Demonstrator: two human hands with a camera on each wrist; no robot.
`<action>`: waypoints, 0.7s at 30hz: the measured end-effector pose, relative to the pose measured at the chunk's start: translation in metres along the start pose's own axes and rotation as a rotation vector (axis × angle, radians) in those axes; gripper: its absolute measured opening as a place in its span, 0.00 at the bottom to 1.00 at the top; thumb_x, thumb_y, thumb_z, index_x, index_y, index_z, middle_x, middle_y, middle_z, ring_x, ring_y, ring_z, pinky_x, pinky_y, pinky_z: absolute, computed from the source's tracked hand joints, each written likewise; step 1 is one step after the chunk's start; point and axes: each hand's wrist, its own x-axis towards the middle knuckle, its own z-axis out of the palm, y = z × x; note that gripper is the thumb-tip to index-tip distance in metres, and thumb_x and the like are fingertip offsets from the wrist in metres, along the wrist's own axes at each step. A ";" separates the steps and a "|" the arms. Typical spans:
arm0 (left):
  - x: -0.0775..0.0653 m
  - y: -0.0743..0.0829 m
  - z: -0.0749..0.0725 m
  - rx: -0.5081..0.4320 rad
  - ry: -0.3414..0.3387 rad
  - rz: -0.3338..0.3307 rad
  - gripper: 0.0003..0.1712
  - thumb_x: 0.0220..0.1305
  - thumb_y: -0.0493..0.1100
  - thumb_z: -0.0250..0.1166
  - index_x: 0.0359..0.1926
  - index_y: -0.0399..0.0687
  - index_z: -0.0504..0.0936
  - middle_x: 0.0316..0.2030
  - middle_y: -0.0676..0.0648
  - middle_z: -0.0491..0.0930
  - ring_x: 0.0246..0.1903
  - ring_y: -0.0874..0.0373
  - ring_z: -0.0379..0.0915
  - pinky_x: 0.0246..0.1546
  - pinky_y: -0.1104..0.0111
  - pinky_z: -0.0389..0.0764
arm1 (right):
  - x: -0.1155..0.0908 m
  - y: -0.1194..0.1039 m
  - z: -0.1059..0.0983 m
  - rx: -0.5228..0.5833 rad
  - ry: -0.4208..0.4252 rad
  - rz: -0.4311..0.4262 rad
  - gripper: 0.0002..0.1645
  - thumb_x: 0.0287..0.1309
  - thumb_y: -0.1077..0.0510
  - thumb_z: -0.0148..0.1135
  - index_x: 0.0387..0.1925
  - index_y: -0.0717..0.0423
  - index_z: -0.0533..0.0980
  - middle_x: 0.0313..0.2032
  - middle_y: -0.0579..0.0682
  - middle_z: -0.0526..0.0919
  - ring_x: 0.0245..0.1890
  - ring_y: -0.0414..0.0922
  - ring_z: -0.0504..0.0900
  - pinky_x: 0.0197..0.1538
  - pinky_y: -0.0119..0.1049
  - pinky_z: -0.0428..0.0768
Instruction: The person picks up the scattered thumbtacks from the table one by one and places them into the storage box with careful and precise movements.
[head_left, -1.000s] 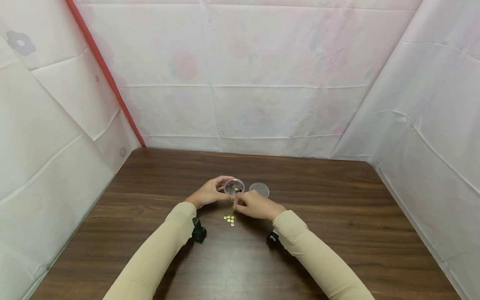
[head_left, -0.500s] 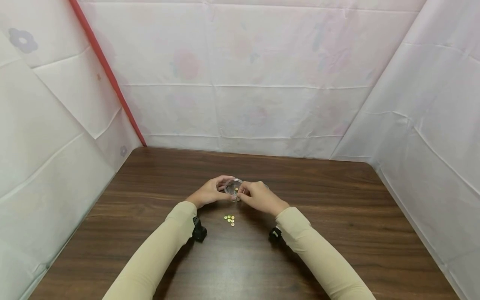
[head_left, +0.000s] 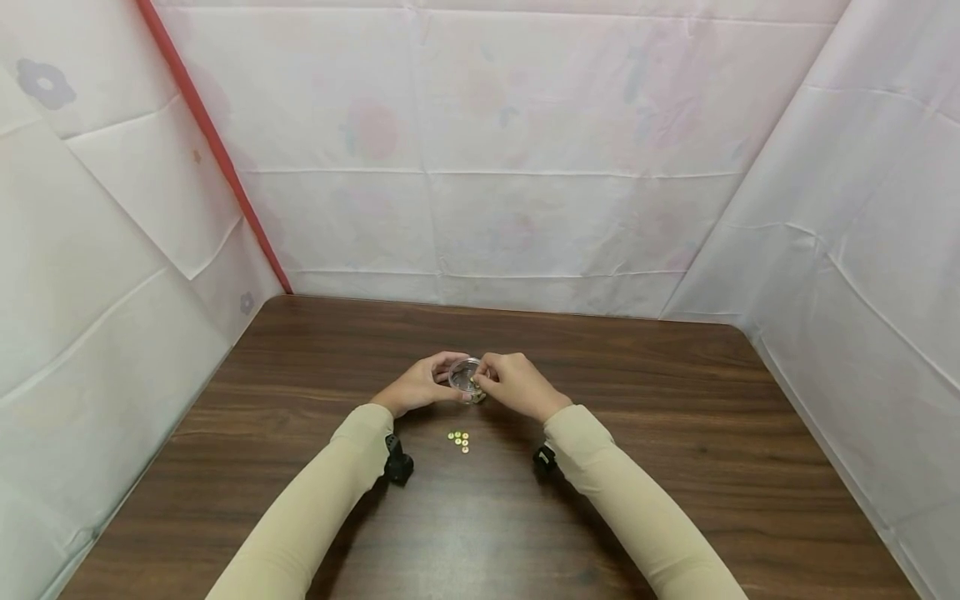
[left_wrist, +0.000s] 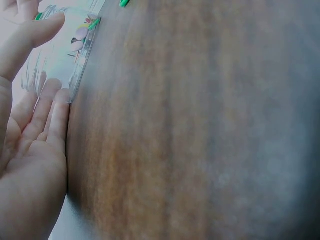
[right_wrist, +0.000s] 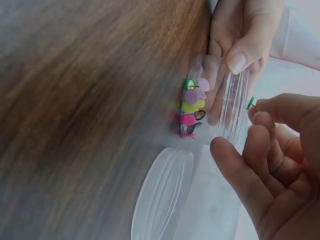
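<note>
Right wrist: clear, ridge-rimmed jar (right_wrist: 212, 107)

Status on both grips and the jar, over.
Left grip around clear jar, colored thumbtacks inside. Right grip pinching green thumbtack at jar's mouth. Lid off, beside jar; nothing seen in the way.

Free tabletop (head_left: 600, 342) behind jar (right_wrist: 231, 110), hands (head_left: 418, 386) (head_left: 519, 385) flanking it, tacks (head_left: 458, 442) in front

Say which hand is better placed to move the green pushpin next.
Probably the right: the right hand pinches the green pushpin near the mouth of the clear jar, which the left hand is busy holding.
</note>
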 end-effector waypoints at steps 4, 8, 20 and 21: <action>-0.002 0.005 -0.001 -0.003 -0.017 -0.003 0.43 0.51 0.42 0.72 0.67 0.53 0.63 0.66 0.45 0.61 0.64 0.48 0.54 0.66 0.51 0.61 | 0.003 -0.001 -0.001 -0.022 0.005 -0.007 0.05 0.62 0.56 0.56 0.31 0.47 0.77 0.20 0.41 0.77 0.15 0.34 0.68 0.18 0.27 0.70; -0.008 0.019 -0.001 -0.001 -0.026 -0.004 0.41 0.51 0.41 0.72 0.66 0.51 0.65 0.65 0.45 0.62 0.64 0.48 0.55 0.65 0.52 0.63 | 0.006 -0.002 -0.001 -0.035 -0.017 0.004 0.05 0.62 0.55 0.56 0.31 0.47 0.77 0.19 0.41 0.77 0.15 0.34 0.68 0.17 0.27 0.69; -0.014 0.029 0.001 -0.022 -0.023 0.009 0.41 0.51 0.40 0.72 0.66 0.47 0.64 0.65 0.43 0.63 0.63 0.49 0.56 0.65 0.52 0.63 | 0.014 0.003 0.004 -0.066 -0.062 0.040 0.06 0.62 0.52 0.57 0.31 0.46 0.78 0.18 0.41 0.76 0.14 0.35 0.68 0.16 0.27 0.68; -0.014 0.029 0.001 -0.024 -0.023 0.010 0.41 0.51 0.40 0.71 0.66 0.47 0.64 0.65 0.43 0.63 0.63 0.48 0.56 0.65 0.52 0.63 | 0.014 0.003 0.004 -0.064 -0.065 0.042 0.06 0.62 0.52 0.58 0.32 0.47 0.78 0.18 0.41 0.76 0.14 0.35 0.68 0.16 0.27 0.69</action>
